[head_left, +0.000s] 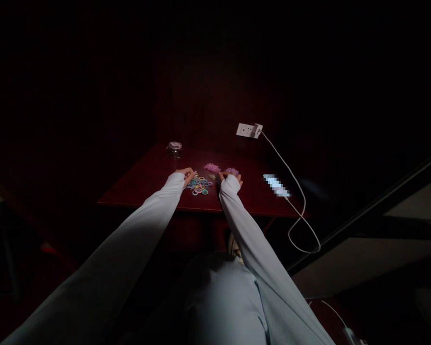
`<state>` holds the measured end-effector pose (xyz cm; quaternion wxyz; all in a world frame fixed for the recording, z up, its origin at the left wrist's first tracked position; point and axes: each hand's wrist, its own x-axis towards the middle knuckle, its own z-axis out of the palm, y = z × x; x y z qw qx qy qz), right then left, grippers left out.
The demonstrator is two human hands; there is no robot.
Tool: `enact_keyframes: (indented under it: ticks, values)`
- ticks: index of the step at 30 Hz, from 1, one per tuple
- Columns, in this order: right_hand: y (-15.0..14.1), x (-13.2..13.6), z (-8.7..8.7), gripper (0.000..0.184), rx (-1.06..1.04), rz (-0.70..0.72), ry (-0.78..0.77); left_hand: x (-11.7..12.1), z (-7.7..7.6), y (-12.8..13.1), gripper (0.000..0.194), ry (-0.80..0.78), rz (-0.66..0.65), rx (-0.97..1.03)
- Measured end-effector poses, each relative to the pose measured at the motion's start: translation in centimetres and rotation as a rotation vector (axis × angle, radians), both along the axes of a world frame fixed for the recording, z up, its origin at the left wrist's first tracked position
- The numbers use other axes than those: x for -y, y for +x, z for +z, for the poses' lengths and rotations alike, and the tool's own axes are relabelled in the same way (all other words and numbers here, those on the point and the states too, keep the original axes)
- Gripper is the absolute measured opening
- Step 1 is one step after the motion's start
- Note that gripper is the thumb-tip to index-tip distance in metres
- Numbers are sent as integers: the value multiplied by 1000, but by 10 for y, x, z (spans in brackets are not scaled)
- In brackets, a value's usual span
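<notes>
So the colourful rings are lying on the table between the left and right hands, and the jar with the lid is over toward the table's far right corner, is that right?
Not quite: the head view shows the jar toward the table's far left corner, not the right. The colourful rings do lie between the left hand and right hand.

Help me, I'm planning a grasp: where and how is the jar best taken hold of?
Probably around the jar just below its round lid, from the near side: it stands upright, lid on top, toward the far edge of the table.
</notes>
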<state>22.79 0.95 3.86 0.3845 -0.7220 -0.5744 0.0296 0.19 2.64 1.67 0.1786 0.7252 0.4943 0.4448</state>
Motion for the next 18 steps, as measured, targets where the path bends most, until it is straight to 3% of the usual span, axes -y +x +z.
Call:
enact_keyframes:
  ticks: [10, 18]
  values:
    - [5, -3, -1, 26, 145, 29, -87, 8, 4, 3, 34, -12, 8, 3]
    - [6, -2, 0, 29, 83, 61, -65, 9, 6, 2, 34, -9, -13, -1]
